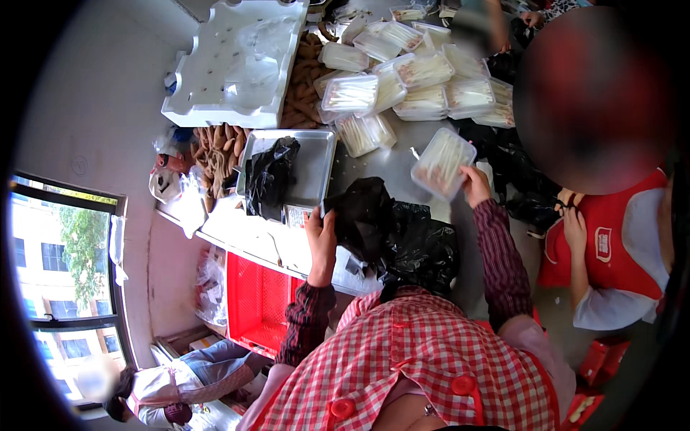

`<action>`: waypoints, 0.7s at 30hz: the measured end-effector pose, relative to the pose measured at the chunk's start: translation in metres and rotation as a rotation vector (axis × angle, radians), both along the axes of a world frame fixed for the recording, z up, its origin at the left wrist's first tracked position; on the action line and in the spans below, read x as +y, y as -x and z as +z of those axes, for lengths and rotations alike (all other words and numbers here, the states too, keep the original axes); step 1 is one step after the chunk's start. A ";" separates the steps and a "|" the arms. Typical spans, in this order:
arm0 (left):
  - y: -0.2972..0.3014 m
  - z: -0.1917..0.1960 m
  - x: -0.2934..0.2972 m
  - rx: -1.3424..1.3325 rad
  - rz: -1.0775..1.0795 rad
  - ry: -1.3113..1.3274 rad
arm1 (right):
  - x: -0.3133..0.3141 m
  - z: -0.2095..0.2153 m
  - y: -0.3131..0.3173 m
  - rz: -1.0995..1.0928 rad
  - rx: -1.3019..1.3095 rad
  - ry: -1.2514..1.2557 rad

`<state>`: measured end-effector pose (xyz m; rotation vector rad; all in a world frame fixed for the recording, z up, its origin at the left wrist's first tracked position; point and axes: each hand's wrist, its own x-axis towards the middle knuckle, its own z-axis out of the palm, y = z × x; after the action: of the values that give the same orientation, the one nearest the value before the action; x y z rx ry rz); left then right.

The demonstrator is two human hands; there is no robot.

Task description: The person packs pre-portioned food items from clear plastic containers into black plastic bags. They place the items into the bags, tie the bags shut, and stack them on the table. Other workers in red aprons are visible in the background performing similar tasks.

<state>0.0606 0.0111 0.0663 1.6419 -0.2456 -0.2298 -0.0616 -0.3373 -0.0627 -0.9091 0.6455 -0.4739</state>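
Note:
My right hand (476, 185) is closed on the near right corner of a clear plastic box (443, 164), which it holds tilted over the metal table. Thin white sticks with pinkish-brown ends fill the box; their kind I cannot make out. Between the thumb and fingers of my left hand (321, 241) is the edge of a black plastic bag (361, 215). That bag hangs crumpled to the right of the hand. More black plastic (420, 251) lies bunched in front of my apron.
Similar boxes (424, 70) are heaped at the back. A metal tray (322, 154) with black plastic stands left, near a white foam crate (183, 100) and brown finger-shaped pieces (215, 161). A red basket (259, 305) sits lower left. Another person (575, 237) works at right.

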 end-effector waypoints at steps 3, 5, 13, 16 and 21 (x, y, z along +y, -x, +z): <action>0.010 0.005 -0.019 -0.021 -0.129 0.055 | 0.063 0.089 0.055 0.379 -0.056 -0.643; 0.018 0.009 -0.030 -0.062 -0.196 0.032 | 0.108 0.112 0.066 0.377 -0.001 -0.584; 0.089 0.050 -0.030 -0.224 -0.695 -0.209 | 0.155 0.048 0.043 0.102 -0.101 -0.662; 0.112 0.038 -0.034 -0.314 -0.887 -0.184 | 0.178 -0.019 0.036 0.083 -0.046 0.314; 0.062 0.020 -0.043 0.198 -0.592 0.198 | 0.172 0.030 0.042 0.094 0.219 0.383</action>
<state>-0.0017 -0.0318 0.0864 1.3061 -0.5819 -0.7870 -0.1040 -0.1654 -0.0322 -1.3622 0.7200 -0.4239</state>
